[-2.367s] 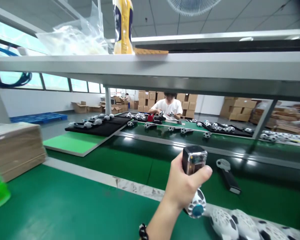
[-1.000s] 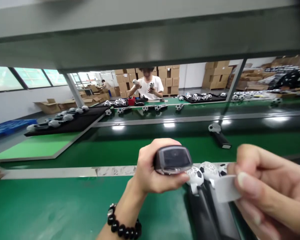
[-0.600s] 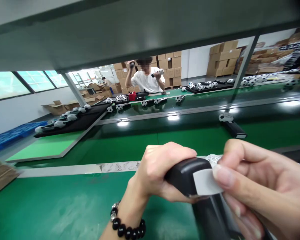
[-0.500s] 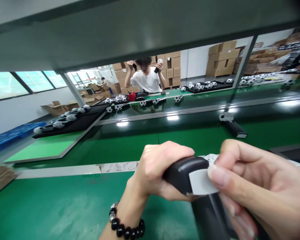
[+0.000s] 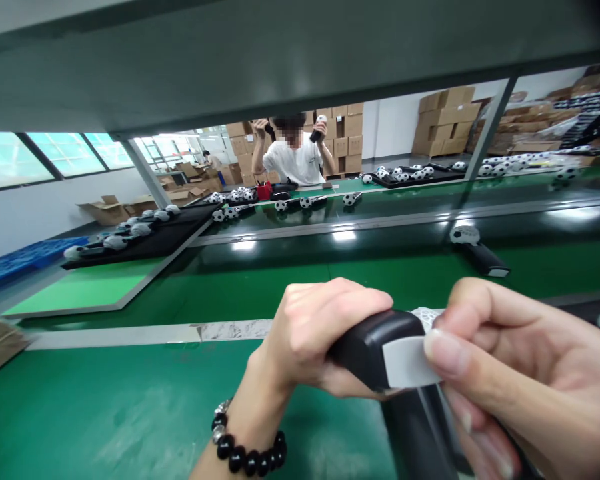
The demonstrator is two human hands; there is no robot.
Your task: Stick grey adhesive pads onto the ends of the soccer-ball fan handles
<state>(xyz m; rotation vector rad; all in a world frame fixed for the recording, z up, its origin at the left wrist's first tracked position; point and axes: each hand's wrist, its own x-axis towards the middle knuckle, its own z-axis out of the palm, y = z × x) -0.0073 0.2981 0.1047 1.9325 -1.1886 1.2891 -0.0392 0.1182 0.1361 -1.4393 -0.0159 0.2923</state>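
Note:
My left hand is wrapped round a black handle, its end turned towards my right. The thumb and forefinger of my right hand pinch the outer edge of a pale label, whose other edge lies against the end of that handle. Behind my right fingertips shows a bit of white patterned surface; I cannot tell what it belongs to. Below both hands is another dark handle-like piece, partly covered by my right hand.
On the green belt ahead lies a black-handled piece with a football-patterned head. More of these fill a black tray at the left. A grey shelf hangs overhead. Across the line a person in a white shirt holds similar pieces.
The football-headed piece on the belt sits slightly further right, and several across the line slightly left. My hands keep nearly the same pose, the label still pinched at the handle's end.

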